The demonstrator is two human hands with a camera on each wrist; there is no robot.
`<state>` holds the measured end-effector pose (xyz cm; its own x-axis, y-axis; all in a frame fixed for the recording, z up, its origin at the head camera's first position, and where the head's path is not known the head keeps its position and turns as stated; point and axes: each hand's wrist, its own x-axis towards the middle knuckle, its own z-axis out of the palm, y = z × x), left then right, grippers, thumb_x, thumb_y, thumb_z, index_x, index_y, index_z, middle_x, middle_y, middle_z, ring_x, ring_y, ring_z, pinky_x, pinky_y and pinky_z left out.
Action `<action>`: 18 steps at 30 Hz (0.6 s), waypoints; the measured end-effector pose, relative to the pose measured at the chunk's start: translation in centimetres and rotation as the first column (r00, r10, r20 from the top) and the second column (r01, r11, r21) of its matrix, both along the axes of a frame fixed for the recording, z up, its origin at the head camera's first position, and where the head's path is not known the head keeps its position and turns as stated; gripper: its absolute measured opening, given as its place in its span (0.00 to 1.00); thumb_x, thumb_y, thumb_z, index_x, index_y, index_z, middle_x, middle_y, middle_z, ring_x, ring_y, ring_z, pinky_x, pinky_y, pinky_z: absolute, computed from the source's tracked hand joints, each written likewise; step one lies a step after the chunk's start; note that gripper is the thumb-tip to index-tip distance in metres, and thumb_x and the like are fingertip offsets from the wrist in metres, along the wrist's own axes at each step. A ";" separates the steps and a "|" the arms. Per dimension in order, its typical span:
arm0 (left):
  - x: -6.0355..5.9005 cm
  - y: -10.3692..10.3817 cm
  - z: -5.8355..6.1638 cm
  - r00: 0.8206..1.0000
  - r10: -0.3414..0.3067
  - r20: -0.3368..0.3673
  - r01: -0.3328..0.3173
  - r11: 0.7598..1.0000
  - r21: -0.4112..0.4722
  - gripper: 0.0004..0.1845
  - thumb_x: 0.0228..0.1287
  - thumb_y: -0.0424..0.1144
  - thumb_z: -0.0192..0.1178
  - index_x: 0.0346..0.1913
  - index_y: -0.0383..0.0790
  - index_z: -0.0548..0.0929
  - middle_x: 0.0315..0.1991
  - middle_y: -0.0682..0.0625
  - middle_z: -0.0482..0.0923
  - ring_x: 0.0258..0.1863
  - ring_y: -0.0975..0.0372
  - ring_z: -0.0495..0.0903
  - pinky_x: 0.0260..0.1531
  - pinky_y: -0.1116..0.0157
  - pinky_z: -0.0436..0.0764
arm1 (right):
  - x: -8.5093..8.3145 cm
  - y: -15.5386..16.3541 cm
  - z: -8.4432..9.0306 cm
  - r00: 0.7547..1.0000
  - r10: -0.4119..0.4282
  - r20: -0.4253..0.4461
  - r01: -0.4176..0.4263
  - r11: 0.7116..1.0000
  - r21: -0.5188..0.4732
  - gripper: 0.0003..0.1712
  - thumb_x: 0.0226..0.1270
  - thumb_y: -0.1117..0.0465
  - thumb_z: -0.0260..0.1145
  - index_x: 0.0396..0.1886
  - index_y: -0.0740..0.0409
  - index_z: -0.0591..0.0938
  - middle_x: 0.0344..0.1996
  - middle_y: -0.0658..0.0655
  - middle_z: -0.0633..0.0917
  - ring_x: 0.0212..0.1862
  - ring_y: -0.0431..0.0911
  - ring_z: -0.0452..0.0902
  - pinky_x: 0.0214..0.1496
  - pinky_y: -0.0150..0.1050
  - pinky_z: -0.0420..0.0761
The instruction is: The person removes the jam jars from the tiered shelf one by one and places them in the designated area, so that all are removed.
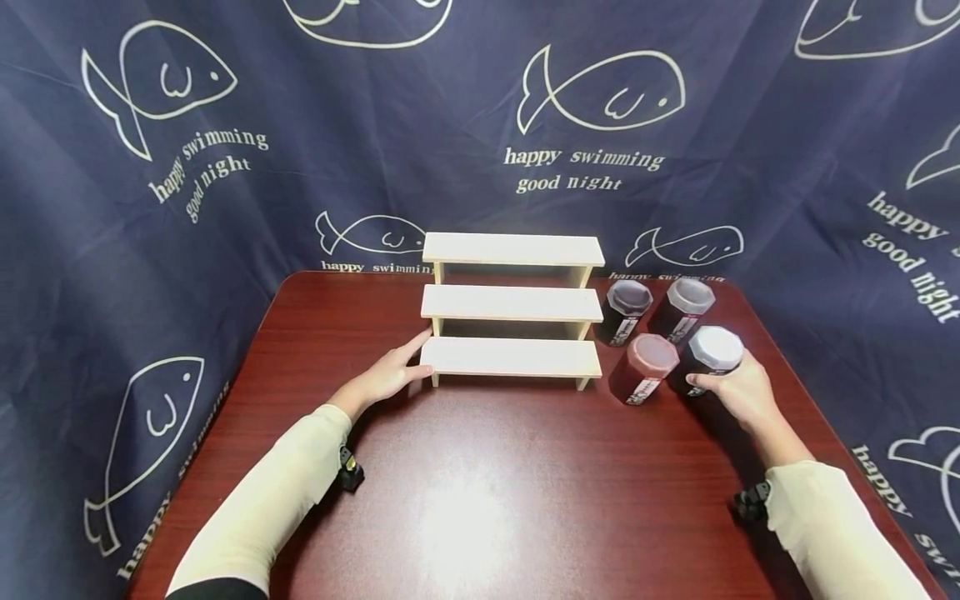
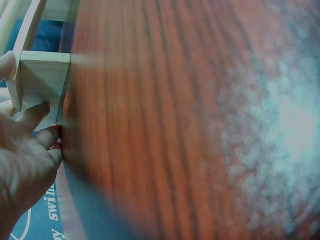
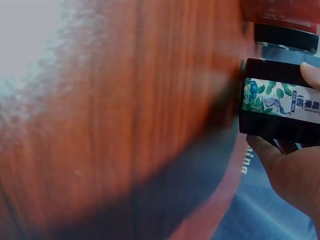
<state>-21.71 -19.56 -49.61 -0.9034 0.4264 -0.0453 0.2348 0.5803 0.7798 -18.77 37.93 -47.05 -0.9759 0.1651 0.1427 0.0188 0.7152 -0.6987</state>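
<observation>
A pale wooden three-step shelf [image 1: 512,357] stands on the table, its lowest board nearest. My left hand [image 1: 386,373] is at the left end of that board, fingers spread, the thumb at the board's front corner. In the left wrist view, the fingertips of that hand [image 2: 30,155] lie against the wooden side panel [image 2: 44,82]. On the right, my right hand [image 1: 746,390] grips a dark jar with a white lid [image 1: 716,347], thumb on the near side. The right wrist view shows the jar's leaf-patterned label [image 3: 275,100] between thumb and fingers; the lid is out of that view.
Beside the held jar stands a red-lidded jar [image 1: 647,367]. Behind them are a dark-lidded jar [image 1: 626,310] and a grey-lidded jar [image 1: 682,310]. A navy curtain with fish drawings [image 1: 465,142] hangs around the reddish-brown table [image 1: 525,483].
</observation>
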 end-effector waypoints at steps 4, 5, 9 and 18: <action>0.0 0.0 -0.2 1.000 -0.002 -0.001 0.002 1.000 -0.003 0.41 0.73 0.45 0.58 0.82 0.42 0.51 0.79 0.43 0.53 0.77 0.50 0.53 0.74 0.47 0.52 | 0.2 0.1 -0.6 1.000 0.002 0.002 -0.002 1.000 -0.015 0.45 0.53 0.61 0.79 0.68 0.71 0.69 0.55 0.72 0.79 0.51 0.52 0.71 0.48 0.33 0.69; 0.0 0.0 -0.2 1.000 -0.003 -0.001 0.003 1.000 -0.002 0.41 0.73 0.45 0.58 0.82 0.42 0.51 0.79 0.43 0.53 0.77 0.50 0.53 0.74 0.47 0.52 | 0.3 0.1 -0.7 1.000 0.002 0.002 -0.002 1.000 -0.017 0.45 0.53 0.60 0.79 0.68 0.71 0.69 0.55 0.72 0.79 0.50 0.50 0.71 0.47 0.31 0.68; 0.1 -0.2 -0.1 1.000 -0.004 -0.004 0.004 1.000 0.009 0.41 0.73 0.45 0.59 0.82 0.42 0.50 0.79 0.43 0.52 0.77 0.50 0.52 0.74 0.47 0.52 | 0.2 0.0 -0.8 1.000 0.011 0.006 -0.010 1.000 -0.022 0.45 0.54 0.60 0.79 0.68 0.69 0.69 0.55 0.71 0.79 0.50 0.49 0.70 0.47 0.31 0.67; 0.0 -0.2 0.0 1.000 -0.013 -0.010 0.013 1.000 0.010 0.42 0.73 0.46 0.58 0.82 0.42 0.50 0.79 0.43 0.52 0.77 0.49 0.52 0.74 0.46 0.52 | 0.1 0.2 -1.0 0.999 0.024 0.022 -0.023 0.999 -0.045 0.46 0.54 0.61 0.79 0.69 0.70 0.68 0.57 0.70 0.78 0.49 0.42 0.69 0.48 0.30 0.67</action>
